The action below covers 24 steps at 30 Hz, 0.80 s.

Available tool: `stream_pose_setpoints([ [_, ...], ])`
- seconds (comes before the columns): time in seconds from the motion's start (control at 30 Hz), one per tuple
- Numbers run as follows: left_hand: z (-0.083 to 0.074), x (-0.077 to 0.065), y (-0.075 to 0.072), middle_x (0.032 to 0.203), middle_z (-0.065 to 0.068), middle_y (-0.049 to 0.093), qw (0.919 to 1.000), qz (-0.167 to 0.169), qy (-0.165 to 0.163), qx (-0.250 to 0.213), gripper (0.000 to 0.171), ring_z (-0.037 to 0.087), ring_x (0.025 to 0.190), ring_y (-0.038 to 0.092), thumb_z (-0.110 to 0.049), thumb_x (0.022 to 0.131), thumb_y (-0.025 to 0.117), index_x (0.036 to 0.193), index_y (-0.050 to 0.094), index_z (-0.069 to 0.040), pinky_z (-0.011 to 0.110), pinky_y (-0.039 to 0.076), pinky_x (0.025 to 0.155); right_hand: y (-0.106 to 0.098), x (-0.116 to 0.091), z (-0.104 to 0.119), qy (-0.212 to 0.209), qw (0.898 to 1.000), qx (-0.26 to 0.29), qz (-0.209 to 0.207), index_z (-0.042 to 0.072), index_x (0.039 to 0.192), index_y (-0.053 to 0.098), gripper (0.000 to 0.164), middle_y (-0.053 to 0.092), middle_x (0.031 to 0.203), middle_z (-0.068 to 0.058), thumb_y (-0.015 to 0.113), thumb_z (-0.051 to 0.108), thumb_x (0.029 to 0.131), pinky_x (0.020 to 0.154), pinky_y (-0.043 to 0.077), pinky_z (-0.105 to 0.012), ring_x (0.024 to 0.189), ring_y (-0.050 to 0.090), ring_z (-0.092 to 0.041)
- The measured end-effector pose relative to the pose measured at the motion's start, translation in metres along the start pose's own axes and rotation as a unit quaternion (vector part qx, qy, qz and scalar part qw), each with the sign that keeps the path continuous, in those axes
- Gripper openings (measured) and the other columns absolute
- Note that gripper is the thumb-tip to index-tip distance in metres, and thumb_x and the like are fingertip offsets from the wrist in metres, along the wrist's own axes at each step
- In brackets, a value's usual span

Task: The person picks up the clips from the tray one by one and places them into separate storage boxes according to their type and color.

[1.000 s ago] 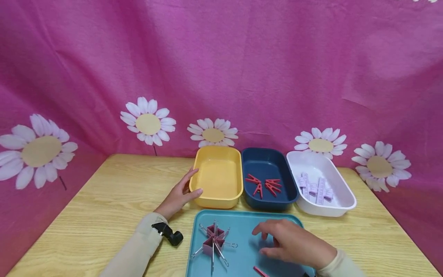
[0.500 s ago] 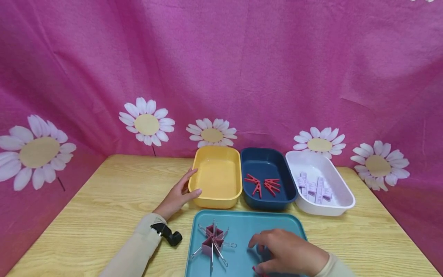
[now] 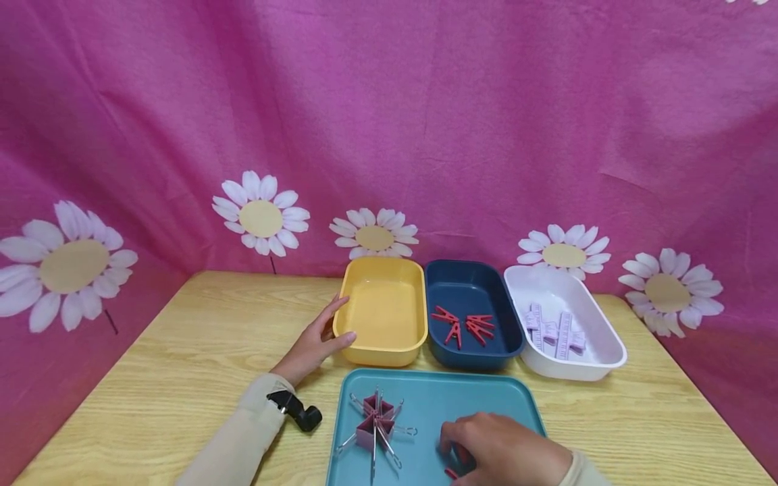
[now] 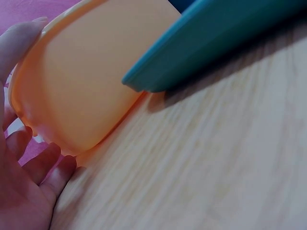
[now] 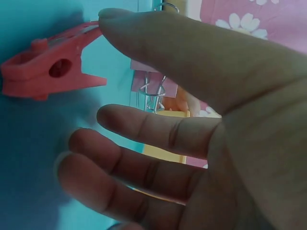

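My left hand rests against the near left corner of a yellow bin, thumb at the rim and fingers along the outer wall. Over a teal tray, my right hand reaches down to a red clothespin. In the right wrist view the thumb tip touches one leg of the clothespin, while the fingers stand apart from it. On the tray's left side stand pink binder clips with their wire handles spread.
A navy bin with several red clothespins stands beside the yellow one. Right of it, a white bin holds lilac clips. A pink flowered cloth hangs behind the wooden table.
My right hand has moved down and nearer over the tray, so that it now covers most of the red clothespin. The left hand has stayed on the yellow bin.
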<state>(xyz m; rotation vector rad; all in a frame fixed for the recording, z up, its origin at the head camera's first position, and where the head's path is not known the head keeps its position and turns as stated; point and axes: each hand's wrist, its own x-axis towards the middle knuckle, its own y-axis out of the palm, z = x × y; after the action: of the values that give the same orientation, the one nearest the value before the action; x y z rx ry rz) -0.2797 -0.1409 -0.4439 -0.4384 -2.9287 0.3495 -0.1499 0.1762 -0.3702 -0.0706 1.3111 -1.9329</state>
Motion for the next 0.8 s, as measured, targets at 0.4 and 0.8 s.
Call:
stream_pose_setpoints([
  [0.4,0.0018,0.0013,0.0002,0.161,-0.008,0.006,1.0,0.003,-0.001,-0.003,0.07,0.028,0.144,0.021,-0.039,0.089,0.068,0.149,0.03,-0.04,0.041,0.025,0.114,0.0044,0.0015,0.0034,0.024,0.999,0.016,0.022,0.029,0.094,0.065,0.024,0.057,0.071,0.015,0.079,0.04,0.079,0.058,0.047,-0.023,0.064,0.053,-0.004],
  [0.8,0.0027,0.0025,-0.0006,0.161,-0.007,0.007,1.0,0.002,0.003,-0.006,0.071,0.026,0.143,0.025,-0.036,0.09,0.068,0.15,0.03,-0.036,0.04,0.026,0.114,0.0071,0.0018,0.0053,0.016,1.0,0.005,0.024,0.027,0.092,0.064,0.019,0.056,0.067,0.014,0.077,0.037,0.081,0.056,0.047,-0.021,0.061,0.053,-0.003],
])
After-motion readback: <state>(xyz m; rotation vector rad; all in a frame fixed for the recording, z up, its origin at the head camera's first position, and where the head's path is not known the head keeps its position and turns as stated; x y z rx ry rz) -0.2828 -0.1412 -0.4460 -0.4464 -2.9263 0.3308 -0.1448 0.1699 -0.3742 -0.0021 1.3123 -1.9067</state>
